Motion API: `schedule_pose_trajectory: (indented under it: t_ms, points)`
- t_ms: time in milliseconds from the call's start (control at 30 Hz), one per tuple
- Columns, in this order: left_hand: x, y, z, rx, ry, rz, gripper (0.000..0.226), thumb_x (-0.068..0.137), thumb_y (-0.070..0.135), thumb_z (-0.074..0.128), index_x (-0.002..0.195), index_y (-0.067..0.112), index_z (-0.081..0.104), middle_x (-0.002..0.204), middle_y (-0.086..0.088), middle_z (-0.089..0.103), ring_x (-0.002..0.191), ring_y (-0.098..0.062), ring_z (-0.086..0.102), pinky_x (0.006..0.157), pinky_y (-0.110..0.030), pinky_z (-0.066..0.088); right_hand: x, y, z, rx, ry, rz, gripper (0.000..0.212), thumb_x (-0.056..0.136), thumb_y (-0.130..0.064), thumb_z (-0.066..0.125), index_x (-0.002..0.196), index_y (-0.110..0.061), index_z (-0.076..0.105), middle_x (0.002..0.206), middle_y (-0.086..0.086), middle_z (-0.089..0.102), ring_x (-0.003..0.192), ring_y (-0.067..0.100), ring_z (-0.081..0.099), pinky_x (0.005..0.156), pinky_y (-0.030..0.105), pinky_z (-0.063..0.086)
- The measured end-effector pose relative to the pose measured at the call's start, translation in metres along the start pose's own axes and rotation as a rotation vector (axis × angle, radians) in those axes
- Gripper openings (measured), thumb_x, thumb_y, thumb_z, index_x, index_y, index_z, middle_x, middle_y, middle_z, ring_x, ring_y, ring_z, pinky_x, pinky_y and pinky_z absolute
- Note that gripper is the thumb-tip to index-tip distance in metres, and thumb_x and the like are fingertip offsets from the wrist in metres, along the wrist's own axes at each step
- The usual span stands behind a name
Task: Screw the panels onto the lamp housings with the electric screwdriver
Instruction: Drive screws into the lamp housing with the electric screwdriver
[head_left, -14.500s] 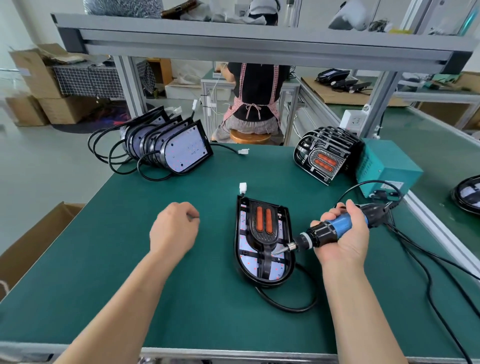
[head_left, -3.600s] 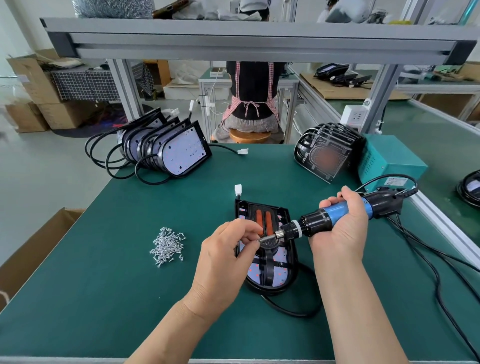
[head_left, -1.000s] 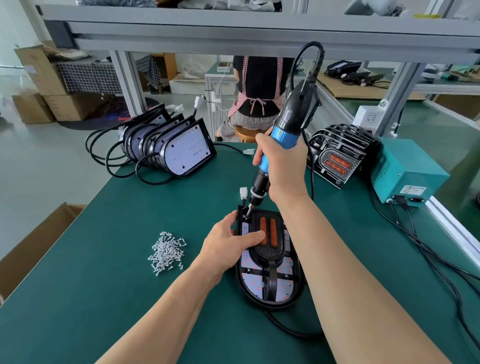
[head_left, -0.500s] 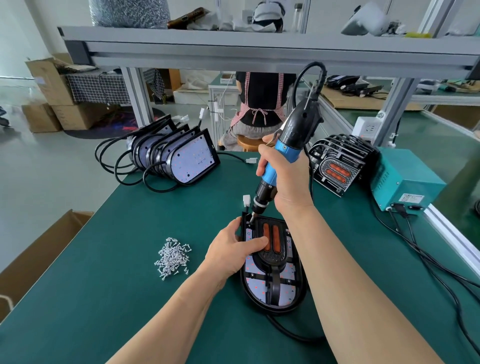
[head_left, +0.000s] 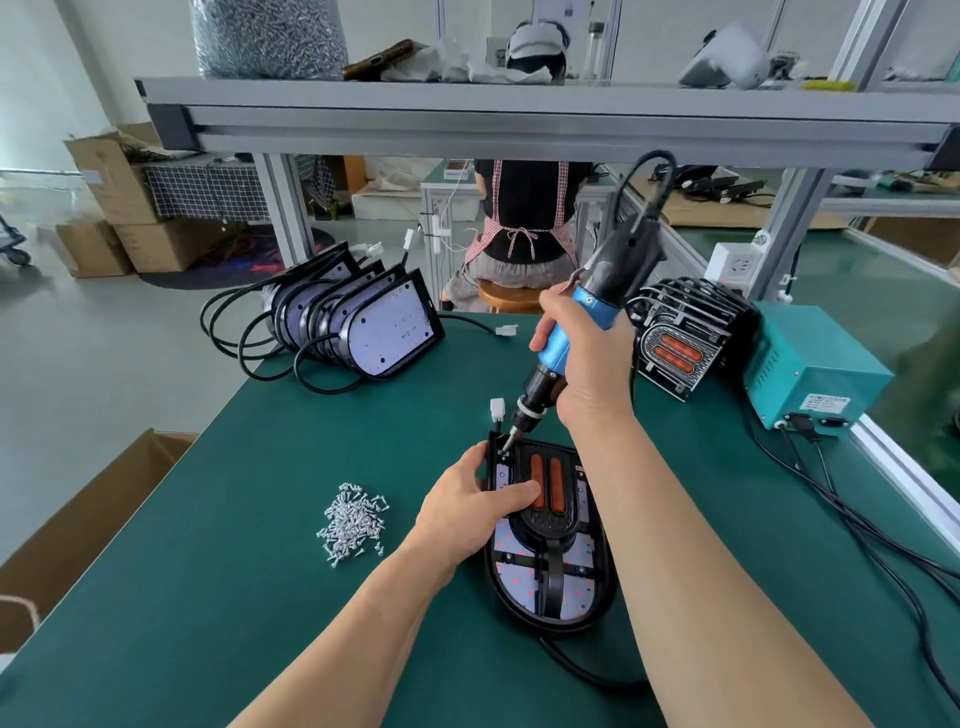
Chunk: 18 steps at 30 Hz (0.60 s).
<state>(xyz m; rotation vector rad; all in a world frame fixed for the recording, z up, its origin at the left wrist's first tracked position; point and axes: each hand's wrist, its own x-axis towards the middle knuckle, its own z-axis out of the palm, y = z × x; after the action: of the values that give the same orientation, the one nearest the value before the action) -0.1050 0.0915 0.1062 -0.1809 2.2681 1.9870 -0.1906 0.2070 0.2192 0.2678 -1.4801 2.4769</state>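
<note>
A black lamp housing (head_left: 550, 582) lies flat on the green table (head_left: 260, 597), with a black panel with two orange strips (head_left: 548, 491) set on it. My left hand (head_left: 470, 506) rests on the housing's left edge, thumb across the panel. My right hand (head_left: 584, 358) grips the blue-and-black electric screwdriver (head_left: 576, 332), held nearly upright. Its bit touches the housing's far left corner. A pile of small silver screws (head_left: 353, 522) lies to the left.
Several housings with white LED boards (head_left: 363, 322) lean together at the back left, cables trailing. A stack of black panels (head_left: 685, 338) and a teal power box (head_left: 810, 364) stand at the back right. Cables (head_left: 857, 525) cross the right side. A person sits beyond the table.
The screwdriver bit stays on the far left corner of the housing and my left hand stays on the housing. Only the camera view has shifted slightly.
</note>
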Motion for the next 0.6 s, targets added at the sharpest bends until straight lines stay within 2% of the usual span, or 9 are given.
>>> schedule_pose_trajectory:
  t_ms: [200,333,433,533,600]
  points:
    - [-0.001,0.000,0.000,0.018,0.011,-0.006,0.051,0.066,0.048,0.079,0.113,0.042,0.063,0.103,0.012,0.077,0.100,-0.018,0.073,0.098,-0.046,0.053,0.004,-0.009,-0.009,0.070,0.311,-0.013,0.017,0.080,-0.007,0.070,0.086,-0.013,0.055,0.057,0.002,0.056,0.045,0.016,0.053,0.050,0.022,0.049]
    - [-0.001,0.000,0.000,0.010,0.013,-0.007,0.050,0.065,0.048,0.080,0.111,0.041,0.064,0.103,0.010,0.077,0.100,-0.019,0.073,0.098,-0.047,0.053,0.007,-0.022,-0.032,0.134,0.435,0.010,0.019,0.084,-0.009,0.072,0.091,-0.012,0.055,0.057,0.000,0.057,0.046,0.015,0.054,0.052,0.025,0.049]
    - [-0.001,-0.001,0.001,0.002,0.026,-0.004,0.052,0.064,0.048,0.081,0.112,0.042,0.064,0.102,0.011,0.077,0.100,-0.017,0.072,0.098,-0.046,0.053,0.015,-0.036,-0.063,0.147,0.471,0.047,0.021,0.085,-0.010,0.073,0.096,-0.012,0.055,0.059,0.000,0.057,0.047,0.014,0.053,0.052,0.025,0.049]
    - [-0.001,-0.001,0.001,0.002,0.034,-0.002,0.053,0.063,0.048,0.081,0.113,0.043,0.063,0.102,0.012,0.076,0.100,-0.015,0.073,0.099,-0.045,0.052,0.022,-0.048,-0.098,0.119,0.432,0.212,0.025,0.086,-0.022,0.079,0.092,-0.014,0.057,0.057,-0.002,0.060,0.044,0.010,0.055,0.047,0.020,0.047]
    - [-0.002,-0.001,0.001,-0.003,0.034,0.000,0.050,0.065,0.048,0.080,0.112,0.044,0.064,0.102,0.012,0.076,0.100,-0.016,0.073,0.099,-0.045,0.052,0.023,-0.049,-0.120,0.094,0.398,0.340,0.029,0.084,-0.031,0.083,0.091,-0.015,0.060,0.065,0.000,0.065,0.046,0.009,0.058,0.046,0.020,0.049]
